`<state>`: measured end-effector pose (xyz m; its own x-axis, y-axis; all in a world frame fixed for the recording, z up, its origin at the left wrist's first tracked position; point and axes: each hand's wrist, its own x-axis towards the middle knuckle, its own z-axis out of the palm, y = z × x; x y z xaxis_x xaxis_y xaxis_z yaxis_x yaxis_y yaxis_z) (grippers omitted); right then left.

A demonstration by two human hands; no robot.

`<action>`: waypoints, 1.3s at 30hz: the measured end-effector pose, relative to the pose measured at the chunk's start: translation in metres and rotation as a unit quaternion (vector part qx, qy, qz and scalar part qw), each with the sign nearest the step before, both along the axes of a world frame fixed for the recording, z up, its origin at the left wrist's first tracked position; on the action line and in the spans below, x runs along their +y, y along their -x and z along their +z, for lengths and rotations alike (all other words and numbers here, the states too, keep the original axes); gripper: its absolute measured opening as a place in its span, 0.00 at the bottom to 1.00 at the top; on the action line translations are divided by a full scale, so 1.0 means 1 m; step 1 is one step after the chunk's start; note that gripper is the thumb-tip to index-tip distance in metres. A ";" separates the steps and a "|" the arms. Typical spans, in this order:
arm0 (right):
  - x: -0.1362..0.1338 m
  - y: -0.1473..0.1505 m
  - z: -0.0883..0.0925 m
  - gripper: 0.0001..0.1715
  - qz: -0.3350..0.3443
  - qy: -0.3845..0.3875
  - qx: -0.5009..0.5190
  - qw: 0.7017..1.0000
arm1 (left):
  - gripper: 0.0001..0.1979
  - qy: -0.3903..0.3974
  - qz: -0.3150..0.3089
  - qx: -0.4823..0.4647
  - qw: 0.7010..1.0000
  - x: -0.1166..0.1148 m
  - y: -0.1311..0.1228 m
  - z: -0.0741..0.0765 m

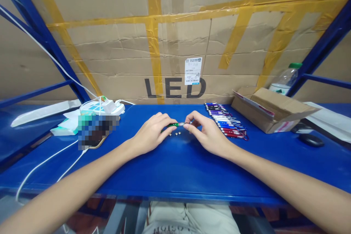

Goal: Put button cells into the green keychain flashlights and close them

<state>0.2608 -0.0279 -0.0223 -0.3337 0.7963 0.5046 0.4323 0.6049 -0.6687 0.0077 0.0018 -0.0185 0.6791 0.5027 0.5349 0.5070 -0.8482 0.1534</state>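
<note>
A slim green and silver penlight (pixel 174 125) is held level between my two hands above the blue table (pixel 175 168). My left hand (pixel 152 133) has its fingers closed on the green body. With thumb and index finger, my right hand (pixel 210 133) pinches the silver end; the exact contact is partly hidden by the fingertips. Several small shiny round pieces, like button cells (pixel 177 134), lie on the table just below the penlight. To the right of my right hand is a row of similar penlights (pixel 223 120) in purple, silver, blue and red, with clips at their ends.
An opened cardboard box (pixel 274 111) and a black computer mouse (pixel 310 140) are at the right, a bottle (pixel 285 78) behind. At the left are a phone (pixel 100 133), a tissue pack (pixel 65 126), a power strip (pixel 116 108) and white cables. Large cardboard (pixel 123 55) backs the table.
</note>
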 end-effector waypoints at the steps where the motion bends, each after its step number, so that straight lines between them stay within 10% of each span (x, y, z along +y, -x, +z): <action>1: 0.001 0.000 -0.001 0.07 0.001 0.018 0.016 1.000 | 0.13 -0.001 0.003 0.000 1.000 0.000 0.000 0.000; 39: 0.006 -0.004 0.000 0.08 0.011 -0.008 0.030 0.999 | 0.12 0.019 0.017 -0.047 0.999 0.001 0.000 0.001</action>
